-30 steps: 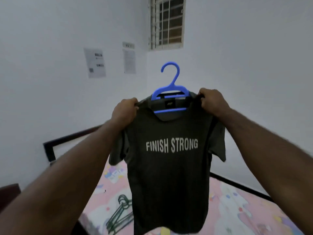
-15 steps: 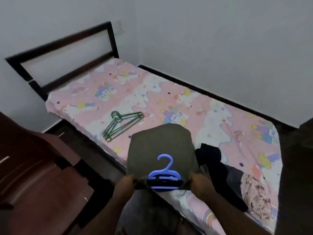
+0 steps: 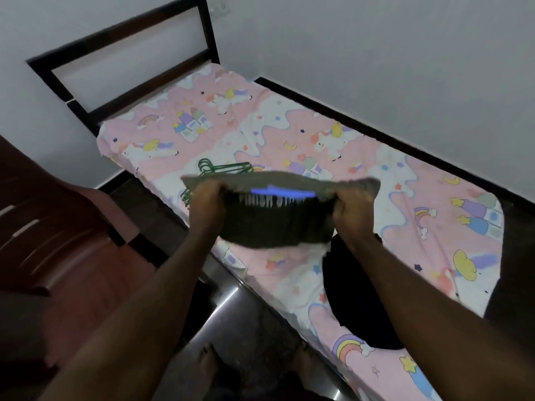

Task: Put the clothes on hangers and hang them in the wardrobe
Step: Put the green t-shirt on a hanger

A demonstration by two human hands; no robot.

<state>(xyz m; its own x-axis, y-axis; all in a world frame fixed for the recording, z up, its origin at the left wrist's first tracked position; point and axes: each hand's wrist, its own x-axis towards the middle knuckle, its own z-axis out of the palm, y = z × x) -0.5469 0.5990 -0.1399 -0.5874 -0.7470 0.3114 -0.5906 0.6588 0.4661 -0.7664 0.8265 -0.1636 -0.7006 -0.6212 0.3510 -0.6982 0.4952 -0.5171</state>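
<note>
shirt: dark olive t-shirt [image 3: 278, 224] held over the bed [image 3: 376, 157], blue hanger [image 3: 283, 193] inside
print: white lettering, too blurred to read
left hand [image 3: 207, 202]: grip clamped on shirt's shoulder
right hand [image 3: 351, 205]: same, other shoulder

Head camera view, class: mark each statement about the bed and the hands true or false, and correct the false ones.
1. Both hands, left hand and right hand, grip the dark T-shirt. True.
2. The hanger inside the shirt is red. False: the blue hanger is blue.
3. Green hangers lie on the bed. True.
4. The bed sheet is plain white. False: it is pink with cartoon prints.
</note>
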